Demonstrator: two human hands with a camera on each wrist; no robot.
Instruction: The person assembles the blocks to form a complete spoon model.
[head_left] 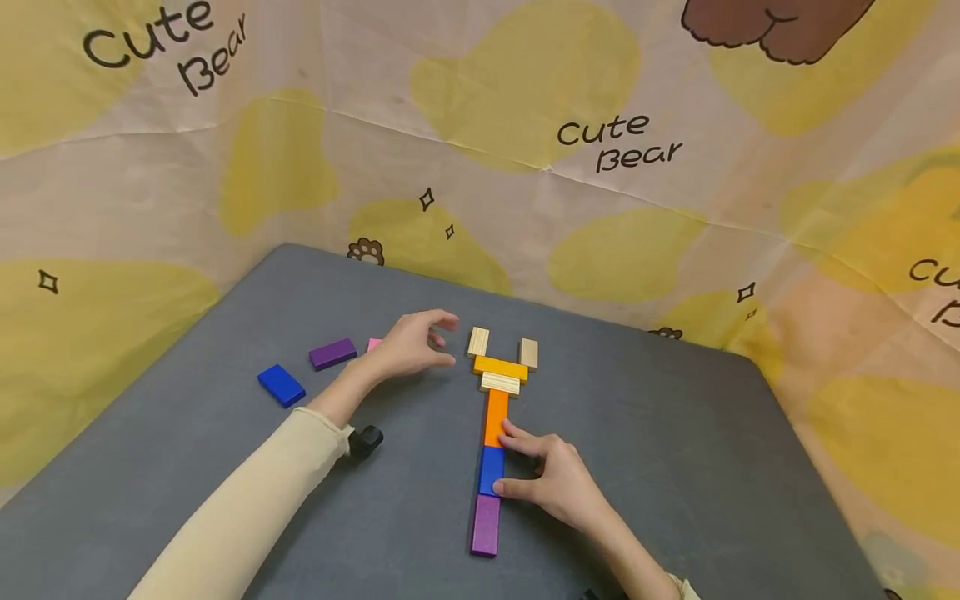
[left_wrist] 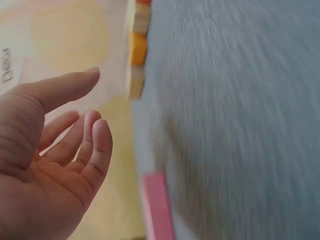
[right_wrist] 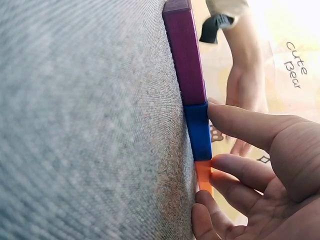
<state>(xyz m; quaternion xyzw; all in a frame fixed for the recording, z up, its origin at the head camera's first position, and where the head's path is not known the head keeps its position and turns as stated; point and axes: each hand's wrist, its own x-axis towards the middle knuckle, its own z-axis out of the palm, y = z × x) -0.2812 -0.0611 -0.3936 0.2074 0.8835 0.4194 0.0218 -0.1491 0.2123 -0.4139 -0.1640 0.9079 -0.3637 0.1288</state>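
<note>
A cream sleeve (head_left: 247,508) lies nearest, reaching from the near side over the grey bench (head_left: 675,467), a small black device (head_left: 366,442) at its cuff. Beyond it, the left hand (head_left: 411,346) is loosely open above the bench, thumb well apart from softly bent fingers, with nothing in its hold. The right hand (head_left: 557,479) is part open too, its thumb tip on the blue block (head_left: 490,468) and its forefinger against the orange block (head_left: 496,415) just beyond, both blocks lying flat.

Those two form the middle of a row pointing towards the far edge. A purple block (head_left: 486,527) ends the row on the near side, touching the blue one. Past the orange, a pale wooden block (head_left: 500,383) lies crosswise, then a longer yellow-orange bar (head_left: 501,368) parallel to it. Off the bar's ends, two pale upper blocks (head_left: 478,342) point to the far edge, a gap between them.

Towards the left edge, a pink block (head_left: 373,343) is mostly hidden behind the left hand, then come a loose purple block (head_left: 333,354) and a loose blue block (head_left: 281,386). A patterned cloth (head_left: 495,125) hangs behind the far edge.
</note>
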